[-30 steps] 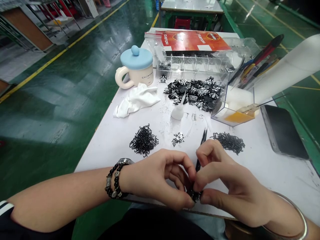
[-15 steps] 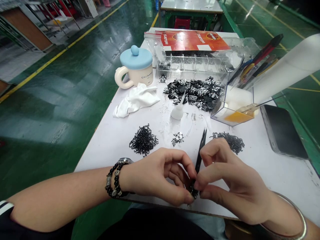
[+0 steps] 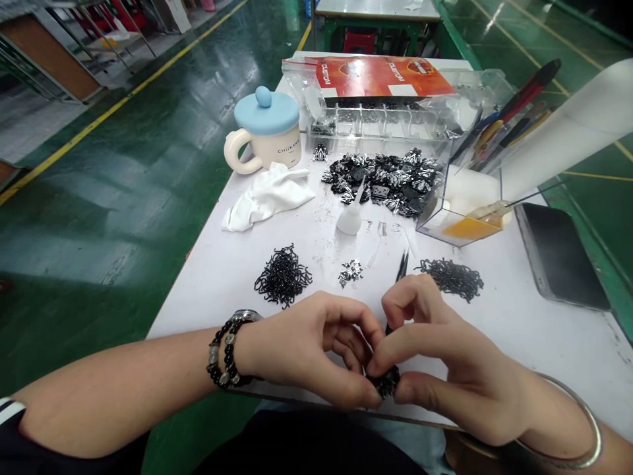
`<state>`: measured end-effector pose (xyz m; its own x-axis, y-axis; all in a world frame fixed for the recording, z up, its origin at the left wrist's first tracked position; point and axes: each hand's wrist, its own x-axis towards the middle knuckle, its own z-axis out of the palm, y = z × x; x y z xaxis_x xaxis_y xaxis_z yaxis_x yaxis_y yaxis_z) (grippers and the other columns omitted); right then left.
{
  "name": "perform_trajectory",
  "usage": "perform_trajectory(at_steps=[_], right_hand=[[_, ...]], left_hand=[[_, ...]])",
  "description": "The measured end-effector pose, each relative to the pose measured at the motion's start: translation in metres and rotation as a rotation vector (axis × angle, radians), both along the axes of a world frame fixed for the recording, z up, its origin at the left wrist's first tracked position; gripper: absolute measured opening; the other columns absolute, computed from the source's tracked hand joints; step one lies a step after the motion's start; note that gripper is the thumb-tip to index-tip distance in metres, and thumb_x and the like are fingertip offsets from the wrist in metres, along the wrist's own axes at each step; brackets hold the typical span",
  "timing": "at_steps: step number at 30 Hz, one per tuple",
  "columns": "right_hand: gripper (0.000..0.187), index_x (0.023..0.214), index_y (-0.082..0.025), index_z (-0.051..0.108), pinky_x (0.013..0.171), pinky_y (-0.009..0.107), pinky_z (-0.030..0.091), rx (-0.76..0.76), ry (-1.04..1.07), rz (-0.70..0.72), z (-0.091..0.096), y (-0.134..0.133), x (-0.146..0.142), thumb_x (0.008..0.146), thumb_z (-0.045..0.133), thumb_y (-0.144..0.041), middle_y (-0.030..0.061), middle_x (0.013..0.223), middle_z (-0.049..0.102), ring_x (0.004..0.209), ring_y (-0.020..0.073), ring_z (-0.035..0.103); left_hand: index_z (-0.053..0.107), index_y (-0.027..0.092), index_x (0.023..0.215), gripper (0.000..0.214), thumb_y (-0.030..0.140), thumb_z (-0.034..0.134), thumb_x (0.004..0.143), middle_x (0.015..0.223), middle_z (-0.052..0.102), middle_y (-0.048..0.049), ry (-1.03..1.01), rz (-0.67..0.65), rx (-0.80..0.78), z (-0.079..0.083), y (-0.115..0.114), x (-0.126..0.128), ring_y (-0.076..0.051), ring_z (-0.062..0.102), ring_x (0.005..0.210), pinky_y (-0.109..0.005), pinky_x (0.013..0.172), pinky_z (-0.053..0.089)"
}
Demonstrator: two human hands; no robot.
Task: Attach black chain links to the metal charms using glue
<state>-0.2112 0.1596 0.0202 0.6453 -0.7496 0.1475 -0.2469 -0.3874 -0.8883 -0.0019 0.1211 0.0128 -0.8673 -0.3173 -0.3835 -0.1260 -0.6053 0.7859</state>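
Note:
At the table's front edge, my left hand pinches a small black part between thumb and fingers. My right hand has its thumb and index finger on the other side of the same part, whose details are mostly hidden. Black tweezers lie just beyond, partly covered by my right hand. Ahead of my left hand is a heap of black bent pins, with a small pile of silver pieces beside it. More black bent pins lie past my right hand.
A white dropper bottle stands before a pile of black and silver parts. Left are a white cloth and a lidded mug. Right are a clear tool holder and a phone. Behind sits a compartment tray.
My right index finger and thumb have shifted around the black part, and more of it shows. The right hand now covers more of the tweezers. My left hand stays nearly still.

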Motion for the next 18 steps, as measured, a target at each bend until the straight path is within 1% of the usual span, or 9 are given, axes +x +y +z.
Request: perform_trajectory(at_steps=[4,7,10,12,14,16,18], right_hand=[[0.013,0.095,-0.024,0.065,0.077,0.029,0.042,0.012,-0.069,-0.007,-0.002,-0.0007,0.002,0.082,0.066,-0.025,0.002,0.09,0.038,0.087,0.0145,0.042],[0.015,0.094,-0.024,0.066,0.074,0.027,0.044,0.008,-0.126,-0.01,-0.0039,-0.0005,0.0036,0.08,0.068,-0.03,0.0023,0.089,0.039,0.088,0.0145,0.043],[0.016,0.094,-0.022,0.068,0.073,0.026,0.044,-0.028,-0.162,-0.009,-0.0052,0.0,0.0044,0.08,0.068,-0.031,0.0024,0.088,0.039,0.087,0.0136,0.044],[0.017,0.094,-0.022,0.068,0.073,0.025,0.044,-0.059,-0.168,-0.013,-0.0058,0.0002,0.0047,0.081,0.067,-0.033,0.0022,0.088,0.04,0.086,0.013,0.045],[0.018,0.095,-0.023,0.068,0.073,0.026,0.045,-0.091,-0.168,-0.021,-0.0062,0.0002,0.0049,0.082,0.066,-0.035,0.0022,0.088,0.039,0.085,0.013,0.045],[0.019,0.096,-0.023,0.068,0.074,0.027,0.045,-0.119,-0.164,-0.034,-0.0062,0.0,0.0053,0.083,0.065,-0.036,0.0021,0.087,0.039,0.084,0.013,0.045],[0.019,0.097,-0.022,0.068,0.073,0.027,0.046,-0.144,-0.158,-0.049,-0.0059,-0.0005,0.0058,0.083,0.065,-0.035,0.0021,0.086,0.038,0.083,0.013,0.045]], left_hand=[[0.057,0.017,0.083,0.041,0.016,0.084,0.052,0.08,0.061,-0.0004,0.036,-0.001,0.069,-0.0015,0.0003,0.0003,-0.012,0.058,0.074,-0.028,0.077,0.046],[0.057,0.017,0.083,0.036,0.015,0.081,0.056,0.082,0.061,-0.0016,0.075,0.005,0.07,-0.0025,0.002,0.0007,-0.013,0.06,0.077,-0.029,0.08,0.046],[0.057,0.016,0.084,0.031,0.009,0.075,0.059,0.083,0.061,-0.002,0.126,-0.011,0.055,-0.0039,0.0033,0.0008,-0.014,0.061,0.078,-0.03,0.082,0.046],[0.057,0.016,0.086,0.033,0.005,0.073,0.059,0.083,0.061,-0.0016,0.151,-0.014,0.06,-0.0052,0.0037,0.0007,-0.013,0.061,0.077,-0.028,0.081,0.047],[0.057,0.015,0.085,0.033,0.002,0.072,0.058,0.082,0.061,-0.0007,0.173,-0.001,0.072,-0.0066,0.0043,0.0005,-0.011,0.061,0.074,-0.024,0.077,0.048],[0.058,0.015,0.085,0.034,-0.001,0.071,0.059,0.08,0.061,0.0004,0.202,0.022,0.103,-0.0084,0.0055,0.0005,-0.009,0.061,0.07,-0.02,0.072,0.048],[0.057,0.015,0.086,0.034,-0.002,0.07,0.061,0.077,0.062,0.0008,0.233,0.041,0.153,-0.0105,0.0074,0.0005,-0.008,0.062,0.068,-0.019,0.069,0.049]])
